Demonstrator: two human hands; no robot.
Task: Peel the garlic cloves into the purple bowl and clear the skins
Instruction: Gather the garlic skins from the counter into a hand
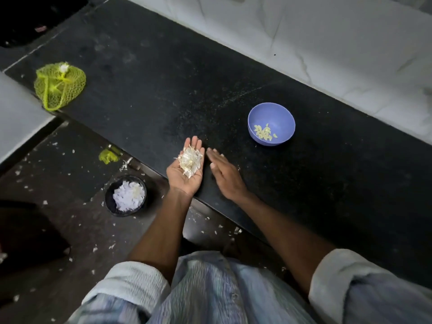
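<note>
The left hand [187,168] lies palm up at the near edge of the black bench [145,73], fingers straight and together, pointing away from the person toward the wall. A heap of garlic skins [189,162] sits cupped in that palm; the pile is longer than it is wide, its long axis running along the palm from heel toward fingers. The hand merely carries the skins on its flat palm, with no finger curled over them.

The right hand [222,170] is just beside it, to its right, palm down with straight fingers angled up and to the left, the fingertips close to the skins; its edge rests on or hovers just over the bench, which one I cannot tell. It holds nothing.

Beyond the right hand and further right stands the purple bowl [271,123], upright, with peeled garlic cloves [264,132] gathered on its floor. Below and left of the left hand, on the floor, a dark bin [125,195] holds white scraps. Far off to the left, a green mesh bag [59,85] lies at the bench corner.
</note>
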